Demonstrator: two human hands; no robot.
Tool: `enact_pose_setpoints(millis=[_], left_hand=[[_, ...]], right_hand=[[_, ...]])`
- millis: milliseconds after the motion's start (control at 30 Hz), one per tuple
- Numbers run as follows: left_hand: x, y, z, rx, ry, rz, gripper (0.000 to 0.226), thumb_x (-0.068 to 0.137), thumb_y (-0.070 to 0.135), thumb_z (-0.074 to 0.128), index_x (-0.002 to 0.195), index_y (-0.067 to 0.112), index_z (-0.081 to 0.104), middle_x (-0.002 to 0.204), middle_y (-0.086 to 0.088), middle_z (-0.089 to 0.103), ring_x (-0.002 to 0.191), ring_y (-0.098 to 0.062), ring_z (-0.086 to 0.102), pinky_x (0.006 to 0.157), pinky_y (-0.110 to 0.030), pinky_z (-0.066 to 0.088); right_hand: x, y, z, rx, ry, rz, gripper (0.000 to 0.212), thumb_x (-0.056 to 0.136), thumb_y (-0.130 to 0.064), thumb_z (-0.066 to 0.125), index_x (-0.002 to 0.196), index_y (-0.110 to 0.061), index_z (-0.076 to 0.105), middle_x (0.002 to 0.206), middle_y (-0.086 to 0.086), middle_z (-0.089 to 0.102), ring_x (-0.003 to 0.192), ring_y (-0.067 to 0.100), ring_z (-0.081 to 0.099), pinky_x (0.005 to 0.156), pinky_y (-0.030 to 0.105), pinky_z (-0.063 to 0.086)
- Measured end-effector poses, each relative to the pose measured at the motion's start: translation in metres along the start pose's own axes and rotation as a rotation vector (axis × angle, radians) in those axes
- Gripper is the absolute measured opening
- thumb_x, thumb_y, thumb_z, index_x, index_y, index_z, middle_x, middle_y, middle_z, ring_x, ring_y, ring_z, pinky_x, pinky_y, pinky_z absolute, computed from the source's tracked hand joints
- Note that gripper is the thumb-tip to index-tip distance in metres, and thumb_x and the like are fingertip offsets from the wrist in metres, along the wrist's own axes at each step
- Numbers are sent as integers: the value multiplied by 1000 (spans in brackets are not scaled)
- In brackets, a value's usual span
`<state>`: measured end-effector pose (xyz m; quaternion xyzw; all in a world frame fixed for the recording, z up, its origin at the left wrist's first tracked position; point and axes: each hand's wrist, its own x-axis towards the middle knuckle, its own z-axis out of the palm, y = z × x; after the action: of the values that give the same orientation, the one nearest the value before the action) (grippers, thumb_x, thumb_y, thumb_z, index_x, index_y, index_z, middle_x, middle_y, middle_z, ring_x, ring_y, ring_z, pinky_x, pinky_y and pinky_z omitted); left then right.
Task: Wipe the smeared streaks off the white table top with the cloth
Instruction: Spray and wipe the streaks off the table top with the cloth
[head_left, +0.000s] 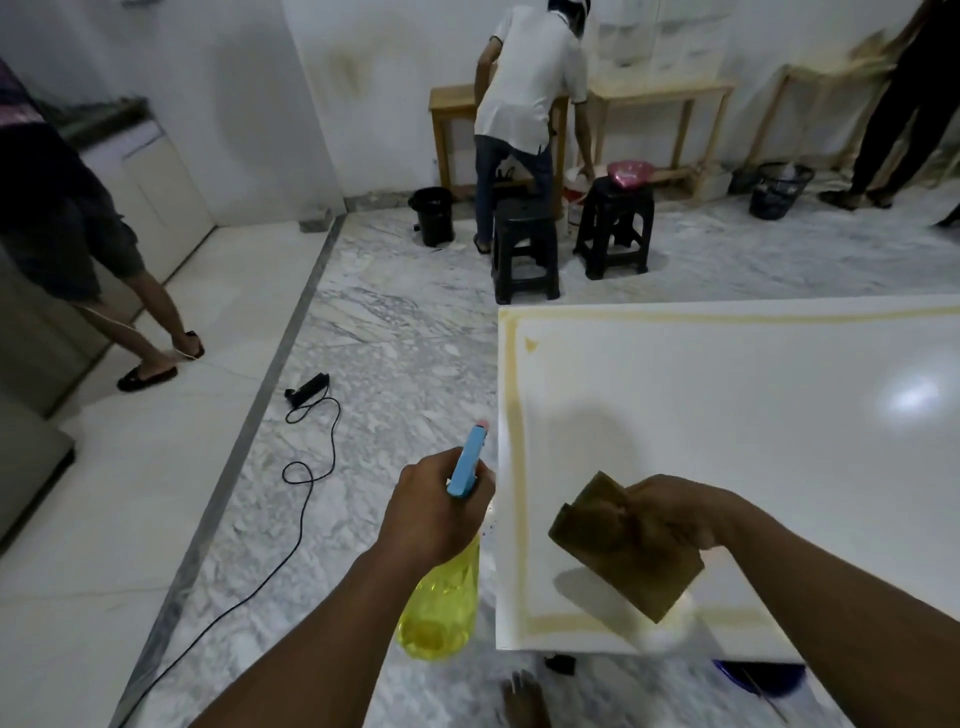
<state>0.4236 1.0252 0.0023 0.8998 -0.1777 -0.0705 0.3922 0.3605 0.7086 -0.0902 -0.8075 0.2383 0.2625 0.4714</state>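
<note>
Head view, looking down past both forearms. White counter (753, 415) fills the lower right; glossy, with light glare toward its far right. Yellowish smeared streaks (516, 441) run as a band just inside the counter's left, far and near edges, meeting at the corners. Small yellow blot sits just inside the far-left corner.

Right hand (675, 512) is over the counter's near-left corner, fingers curled tight around a bunched brown cloth (608, 540). Cloth hangs down from the grip, its low corner over the near-edge streak, with its shadow on the counter beneath. Cannot tell whether the cloth touches the surface.

Left hand (431, 512) is just off the counter's left edge, above the marble floor. Its fingers wrap the neck of a yellow spray bottle (439, 613) with a blue trigger head, nozzle pointing away.

Black power strip (307, 388) with looping cable lies on the floor left of the counter. Two black plastic stools (524, 254) stand beyond the counter's far edge. Blue basin (758, 678) shows partly under the near edge.
</note>
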Motion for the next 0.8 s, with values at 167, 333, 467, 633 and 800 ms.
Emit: enact_pose_setpoints(millis=[167, 333, 467, 633, 800], left_hand=[[46, -18, -1, -12, -25, 6, 28, 94, 31, 64, 68, 26, 56, 60, 4, 60, 60, -19, 59, 56, -27, 43], [115, -49, 2, -108, -54, 30, 30, 95, 26, 66, 68, 27, 54, 56, 2, 54, 48, -9, 46, 51, -19, 38], [168, -74, 1, -126, -29, -11, 17, 94, 23, 70, 78, 25, 64, 62, -1, 63, 53, -22, 57, 52, -21, 44], [208, -100, 3, -149, -58, -17, 9, 89, 31, 67, 81, 28, 66, 65, -2, 66, 56, -24, 61, 52, -23, 48], [218, -125, 15, -101, -73, -63, 10, 88, 36, 66, 81, 30, 63, 67, 0, 68, 59, -23, 64, 56, -31, 52]], right_hand=[[61, -48, -53, 123, -162, 85, 35, 82, -15, 69, 118, -14, 70, 117, 19, 70, 106, 40, 68, 92, 54, 56], [159, -132, -116, -153, 119, -49, 24, 89, -9, 59, 109, -16, 71, 108, 12, 70, 98, 31, 66, 90, 43, 55], [248, -194, -147, -398, 412, -222, 22, 91, -8, 50, 94, -23, 66, 97, 11, 69, 81, 26, 55, 62, 30, 39], [338, -207, -139, -551, 463, -254, 31, 89, -9, 46, 100, -30, 66, 108, 14, 68, 89, 35, 59, 70, 36, 45], [356, -142, -79, -570, 423, -280, 38, 98, -26, 56, 135, -26, 60, 152, 2, 48, 143, 25, 38, 111, 35, 32]])
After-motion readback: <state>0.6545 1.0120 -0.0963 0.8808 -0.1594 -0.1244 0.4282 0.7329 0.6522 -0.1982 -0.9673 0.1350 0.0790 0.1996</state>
